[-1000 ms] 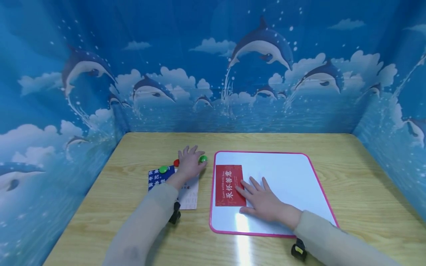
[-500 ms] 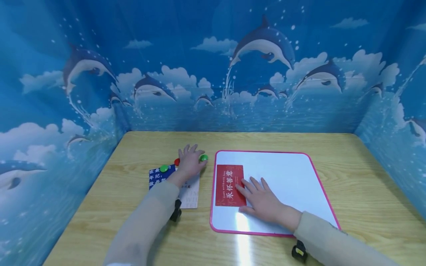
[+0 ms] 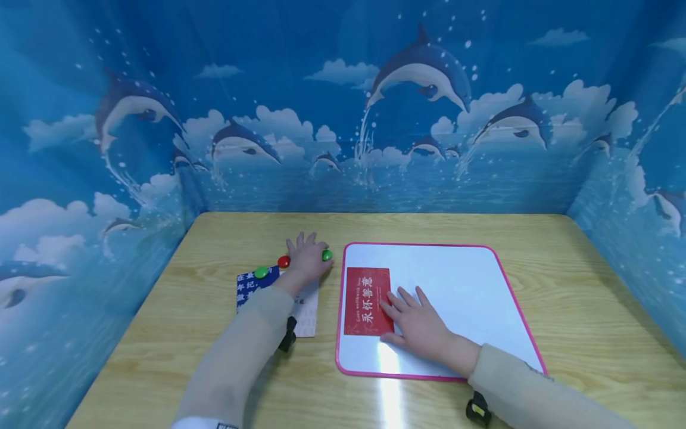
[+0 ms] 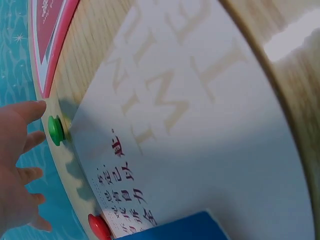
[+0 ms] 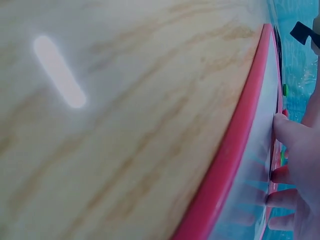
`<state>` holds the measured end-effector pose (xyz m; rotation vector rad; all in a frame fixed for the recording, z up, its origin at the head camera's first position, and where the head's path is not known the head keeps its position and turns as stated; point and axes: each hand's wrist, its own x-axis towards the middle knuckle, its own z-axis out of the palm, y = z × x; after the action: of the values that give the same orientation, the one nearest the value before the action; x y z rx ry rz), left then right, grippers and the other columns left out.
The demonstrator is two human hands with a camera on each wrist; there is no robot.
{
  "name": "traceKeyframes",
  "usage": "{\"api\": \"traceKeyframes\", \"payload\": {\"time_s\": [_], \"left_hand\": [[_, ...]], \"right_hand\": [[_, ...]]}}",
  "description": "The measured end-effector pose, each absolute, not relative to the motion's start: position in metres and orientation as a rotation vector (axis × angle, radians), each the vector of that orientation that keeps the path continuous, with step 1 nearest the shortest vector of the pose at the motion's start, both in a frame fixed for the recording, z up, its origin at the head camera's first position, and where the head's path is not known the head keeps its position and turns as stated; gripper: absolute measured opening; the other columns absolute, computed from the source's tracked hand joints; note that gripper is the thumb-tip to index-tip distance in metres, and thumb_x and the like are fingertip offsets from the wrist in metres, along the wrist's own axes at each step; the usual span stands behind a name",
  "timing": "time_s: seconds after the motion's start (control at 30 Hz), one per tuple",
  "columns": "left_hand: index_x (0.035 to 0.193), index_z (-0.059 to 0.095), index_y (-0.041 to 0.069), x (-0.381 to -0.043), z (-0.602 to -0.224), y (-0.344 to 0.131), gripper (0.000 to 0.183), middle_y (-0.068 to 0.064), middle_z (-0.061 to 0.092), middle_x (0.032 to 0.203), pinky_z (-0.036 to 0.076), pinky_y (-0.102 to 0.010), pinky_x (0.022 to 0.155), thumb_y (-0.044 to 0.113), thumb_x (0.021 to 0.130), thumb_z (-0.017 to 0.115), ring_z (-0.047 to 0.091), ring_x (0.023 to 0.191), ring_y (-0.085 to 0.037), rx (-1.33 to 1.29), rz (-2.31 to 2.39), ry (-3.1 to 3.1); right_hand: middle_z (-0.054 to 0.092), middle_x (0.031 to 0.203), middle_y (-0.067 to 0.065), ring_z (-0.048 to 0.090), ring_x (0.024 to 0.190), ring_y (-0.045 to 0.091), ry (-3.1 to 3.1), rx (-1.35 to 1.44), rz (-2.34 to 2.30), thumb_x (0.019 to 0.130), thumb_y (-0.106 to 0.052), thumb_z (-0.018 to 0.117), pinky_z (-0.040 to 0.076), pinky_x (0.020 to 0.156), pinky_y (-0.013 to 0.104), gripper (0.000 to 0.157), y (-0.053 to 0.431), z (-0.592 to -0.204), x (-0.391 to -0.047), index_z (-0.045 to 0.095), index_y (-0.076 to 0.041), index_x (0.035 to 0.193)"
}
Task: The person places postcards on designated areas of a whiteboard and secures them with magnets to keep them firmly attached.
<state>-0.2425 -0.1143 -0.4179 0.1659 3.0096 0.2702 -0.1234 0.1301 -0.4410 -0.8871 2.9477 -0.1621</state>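
In the head view my left hand (image 3: 308, 261) hovers over the top of a white card (image 3: 305, 316). Its thumb and forefinger are spread around a green round magnet (image 3: 327, 255). The left wrist view shows this green magnet (image 4: 56, 131) on the table, with a small gap to the fingertips. Beside the hand lie a red magnet (image 3: 284, 261) and another green magnet (image 3: 261, 272), the latter at a blue card (image 3: 248, 292). My right hand (image 3: 420, 325) lies on the whiteboard (image 3: 461, 286), fingers straight, its fingertips on the right edge of a red card (image 3: 367, 301).
The whiteboard's pink frame (image 5: 240, 115) runs close to the table's near side. A wooden table (image 3: 579, 286) carries everything. Blue dolphin-print curtains (image 3: 300, 71) stand around its back and sides.
My left hand has shifted slightly right, so the red magnet shows more fully. The red card has slid very slightly toward me under my right fingertips.
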Motion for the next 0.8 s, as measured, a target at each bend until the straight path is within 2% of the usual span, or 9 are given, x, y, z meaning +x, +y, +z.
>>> {"api": "traceKeyframes", "payload": {"time_s": [0.3, 0.5, 0.8], "left_hand": [[0.133, 0.052, 0.016, -0.2471, -0.4215, -0.1121, 0.05, -0.015, 0.028, 0.152, 0.005, -0.064, 0.113, 0.039, 0.089, 0.06, 0.014, 0.142, -0.04, 0.108, 0.231, 2.991], [0.131, 0.053, 0.013, -0.2474, -0.4215, -0.1115, 0.053, -0.017, 0.03, 0.151, 0.003, -0.066, 0.112, 0.041, 0.088, 0.06, 0.015, 0.142, -0.041, 0.066, 0.188, 2.988], [0.123, 0.059, 0.009, -0.2486, -0.4224, -0.1121, 0.044, -0.019, 0.033, 0.148, 0.004, -0.068, 0.11, 0.037, 0.089, 0.061, 0.02, 0.14, -0.042, 0.06, 0.17, 3.006]], "right_hand": [[0.05, 0.139, 0.013, 0.04, 0.132, 0.037, 2.966, -0.9, -0.158, 0.084, -0.057, 0.056, 0.021, 0.11, 0.063, 0.069, 0.1293, -0.4378, -0.1227, 0.052, -0.01, 0.133], [0.05, 0.139, 0.013, 0.041, 0.132, 0.037, 2.966, -0.915, -0.164, 0.084, -0.057, 0.056, 0.021, 0.109, 0.063, 0.068, 0.1295, -0.4389, -0.1237, 0.052, -0.011, 0.133], [0.05, 0.139, 0.012, 0.04, 0.132, 0.037, 2.961, -0.903, -0.17, 0.084, -0.058, 0.056, 0.02, 0.11, 0.063, 0.068, 0.1299, -0.4384, -0.1247, 0.052, -0.011, 0.134]]}}
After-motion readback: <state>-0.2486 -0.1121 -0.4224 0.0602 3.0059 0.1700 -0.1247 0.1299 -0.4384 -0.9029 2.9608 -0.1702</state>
